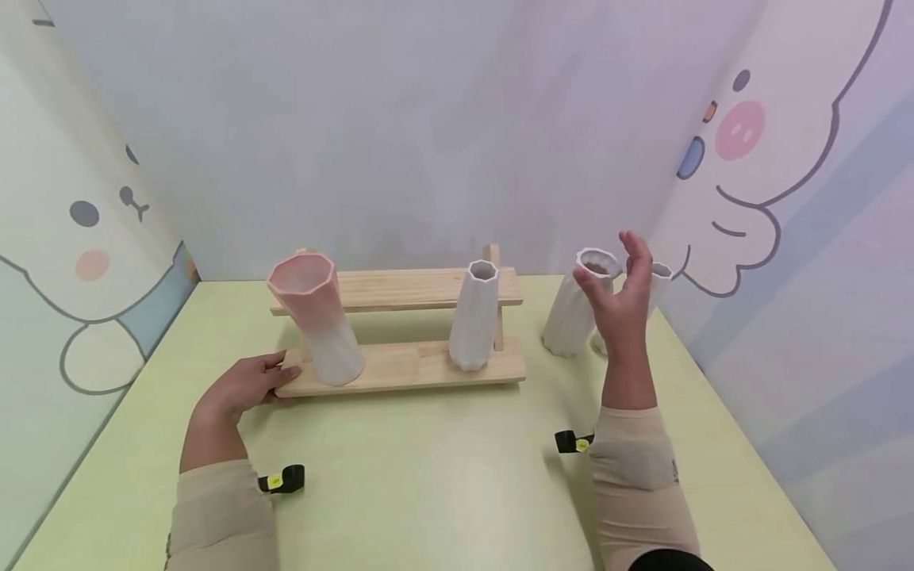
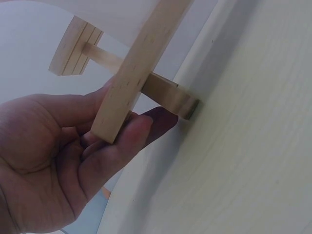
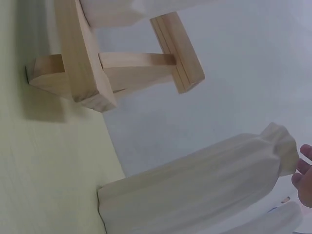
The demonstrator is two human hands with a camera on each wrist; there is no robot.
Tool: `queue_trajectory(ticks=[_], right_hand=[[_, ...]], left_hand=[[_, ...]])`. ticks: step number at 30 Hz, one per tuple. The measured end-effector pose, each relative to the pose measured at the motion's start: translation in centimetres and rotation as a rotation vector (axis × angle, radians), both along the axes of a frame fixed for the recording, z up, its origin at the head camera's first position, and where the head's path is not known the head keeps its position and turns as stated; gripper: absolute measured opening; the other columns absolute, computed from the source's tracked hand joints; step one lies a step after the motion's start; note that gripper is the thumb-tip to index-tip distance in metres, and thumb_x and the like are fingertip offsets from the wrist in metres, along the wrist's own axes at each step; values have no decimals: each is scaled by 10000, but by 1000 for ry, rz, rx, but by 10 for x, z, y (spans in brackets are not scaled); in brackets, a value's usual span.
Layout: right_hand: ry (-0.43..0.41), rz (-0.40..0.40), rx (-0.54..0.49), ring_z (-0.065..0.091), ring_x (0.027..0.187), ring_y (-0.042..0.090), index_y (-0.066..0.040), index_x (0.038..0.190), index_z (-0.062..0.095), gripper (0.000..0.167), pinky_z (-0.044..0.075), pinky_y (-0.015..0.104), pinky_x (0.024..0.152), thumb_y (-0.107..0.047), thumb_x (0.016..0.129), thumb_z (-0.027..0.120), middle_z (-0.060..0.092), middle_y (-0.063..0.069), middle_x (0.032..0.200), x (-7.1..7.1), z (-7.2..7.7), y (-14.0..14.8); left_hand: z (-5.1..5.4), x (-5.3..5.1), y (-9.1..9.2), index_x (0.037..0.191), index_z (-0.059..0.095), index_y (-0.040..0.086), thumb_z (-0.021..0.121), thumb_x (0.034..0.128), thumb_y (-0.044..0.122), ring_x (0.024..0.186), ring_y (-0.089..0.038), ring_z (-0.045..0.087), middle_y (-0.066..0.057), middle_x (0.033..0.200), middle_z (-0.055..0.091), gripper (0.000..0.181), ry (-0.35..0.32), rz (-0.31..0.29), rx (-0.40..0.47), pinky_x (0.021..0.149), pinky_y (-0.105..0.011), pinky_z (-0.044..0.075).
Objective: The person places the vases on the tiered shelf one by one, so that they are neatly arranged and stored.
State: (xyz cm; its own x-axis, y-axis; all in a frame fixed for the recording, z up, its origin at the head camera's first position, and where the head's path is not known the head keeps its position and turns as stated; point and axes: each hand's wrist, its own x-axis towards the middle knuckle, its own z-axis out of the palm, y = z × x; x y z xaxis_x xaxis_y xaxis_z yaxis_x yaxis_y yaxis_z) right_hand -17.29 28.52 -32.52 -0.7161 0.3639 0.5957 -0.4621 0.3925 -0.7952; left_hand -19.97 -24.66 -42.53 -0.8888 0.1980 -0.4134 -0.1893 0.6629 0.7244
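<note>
A two-tier wooden shelf (image 1: 400, 369) stands at the back of the table. My left hand (image 1: 250, 382) grips the left end of its lower board, thumb on one face and fingers on the other, as the left wrist view shows (image 2: 63, 156). On that board stand a pink-and-white vase (image 1: 314, 317) at the left and a narrow white vase (image 1: 474, 317) at the right. My right hand (image 1: 621, 305), thumb and fingers spread, is by the rim of a white fluted vase (image 1: 567, 317); in the right wrist view its fingertips (image 3: 304, 168) are close to that rim, and contact is unclear.
Another white vase (image 1: 658, 279) stands behind my right hand, partly hidden by it. Walls with cartoon animals enclose the pale green table (image 1: 428, 476) at the back and sides. Black wrist-camera mounts stick out beside both forearms.
</note>
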Motion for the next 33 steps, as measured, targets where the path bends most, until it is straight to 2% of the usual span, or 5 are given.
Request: queue_trajectory(ticks=[4, 8, 15, 22, 33], right_hand=[[-77, 10, -22, 296, 1437, 159, -115, 1507, 303, 892, 187, 293, 1211, -233, 792, 824, 371, 38, 1543, -5, -6, 4], [-142, 63, -98, 280, 1439, 201, -161, 1524, 246, 940, 196, 373, 1218, -227, 785, 824, 318, 68, 1557, -10, -10, 7], [-166, 88, -148, 341, 1387, 223, -136, 1524, 206, 973, 256, 353, 1192, -180, 775, 824, 299, 96, 1534, -21, -23, 15], [-178, 66, -163, 386, 1341, 155, -175, 1526, 171, 999, 282, 312, 1175, -196, 779, 834, 323, 45, 1512, -38, -43, 28], [-311, 31, -175, 374, 1342, 171, -197, 1528, 181, 991, 286, 348, 1167, -293, 787, 832, 362, 95, 1483, -39, -48, 31]], left_hand=[[1, 2, 0, 1555, 151, 29, 570, 937, 565, 1006, -220, 701, -286, 1441, 462, 919, -11, 16, 22, 1065, -710, 247], [1, 2, 0, 1556, 154, 33, 570, 937, 565, 989, -197, 693, -287, 1433, 469, 916, -15, 22, 19, 1064, -706, 257], [0, 1, 0, 1552, 163, 26, 563, 945, 558, 986, -184, 684, -285, 1429, 474, 902, 4, 6, 7, 1064, -686, 285], [0, 2, 0, 1551, 168, 20, 563, 948, 550, 1001, -195, 688, -291, 1426, 475, 895, 14, -3, 7, 1071, -679, 288], [-3, 0, 0, 1555, 157, 32, 576, 935, 563, 1084, -240, 671, -277, 1499, 383, 918, -18, 36, 27, 1080, -682, 268]])
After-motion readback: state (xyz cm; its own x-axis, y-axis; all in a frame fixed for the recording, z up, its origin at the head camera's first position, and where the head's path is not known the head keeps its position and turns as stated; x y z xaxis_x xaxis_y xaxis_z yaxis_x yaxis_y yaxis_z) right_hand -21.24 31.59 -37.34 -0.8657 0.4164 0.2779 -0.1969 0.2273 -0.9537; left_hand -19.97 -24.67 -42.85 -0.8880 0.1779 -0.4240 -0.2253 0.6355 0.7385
